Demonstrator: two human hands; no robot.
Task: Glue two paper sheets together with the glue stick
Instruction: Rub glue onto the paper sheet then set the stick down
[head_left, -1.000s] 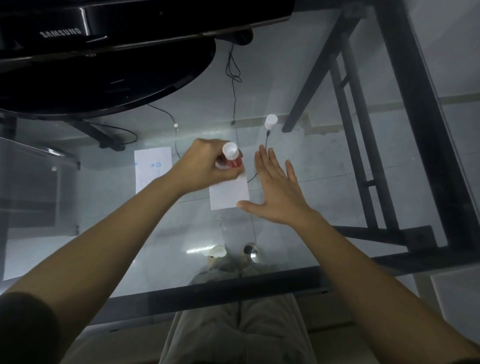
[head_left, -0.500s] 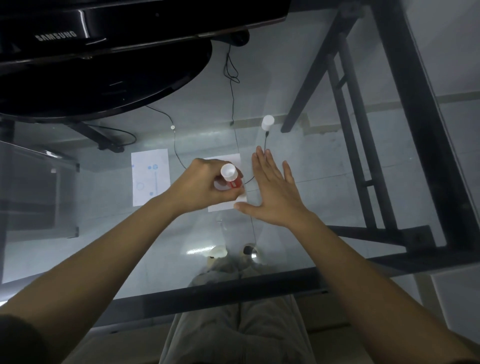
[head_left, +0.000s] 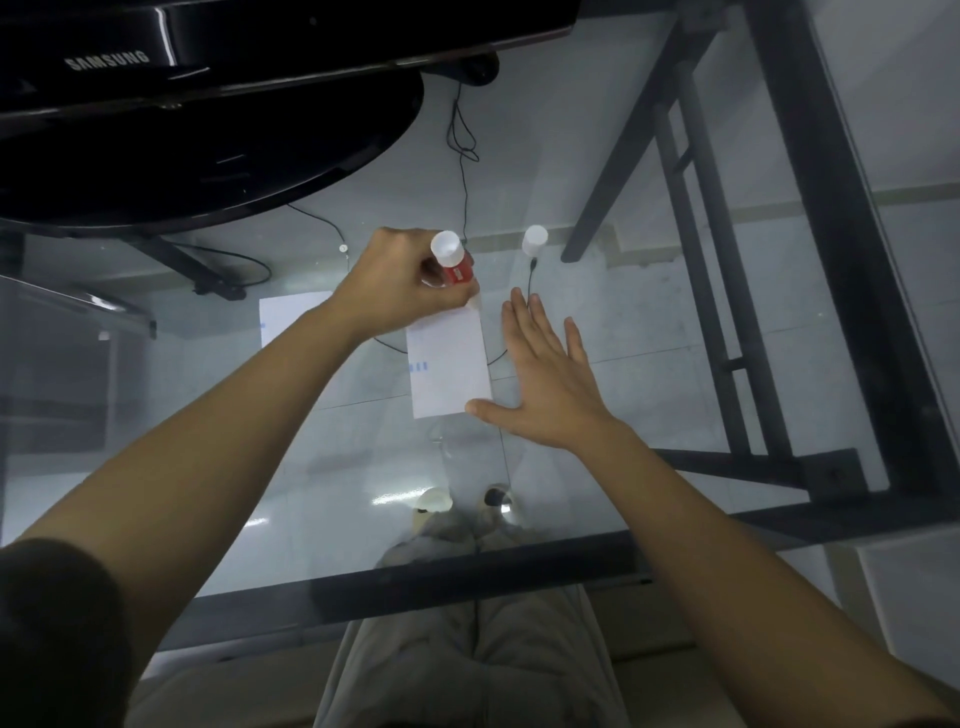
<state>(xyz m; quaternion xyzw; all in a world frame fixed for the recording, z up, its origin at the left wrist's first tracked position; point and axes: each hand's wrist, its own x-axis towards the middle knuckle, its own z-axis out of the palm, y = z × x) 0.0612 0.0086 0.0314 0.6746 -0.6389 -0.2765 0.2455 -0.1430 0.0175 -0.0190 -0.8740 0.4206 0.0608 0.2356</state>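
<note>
Cap (head_left: 535, 240) stands beyond flat right hand (head_left: 545, 384) while left hand (head_left: 395, 291) grips glue stick (head_left: 454, 260) over sheet (head_left: 449, 364).

Red glue stick (head_left: 458, 261) at sheet (head_left: 449, 369) corner

ok so the left hand (head_left: 395, 283) slid the glue stick (head_left: 454, 260) back up from mid-page to the far corner of the paper sheet (head_left: 449, 369), and way more of the sheet is uncovered now

Clothing — dark short sleeve (head_left: 54, 631), left upper arm; forearms (head_left: 234, 415) bare; pale khaki trousers (head_left: 467, 670); shoes (head_left: 434, 502) — one pale-toed, detail blurred
</note>
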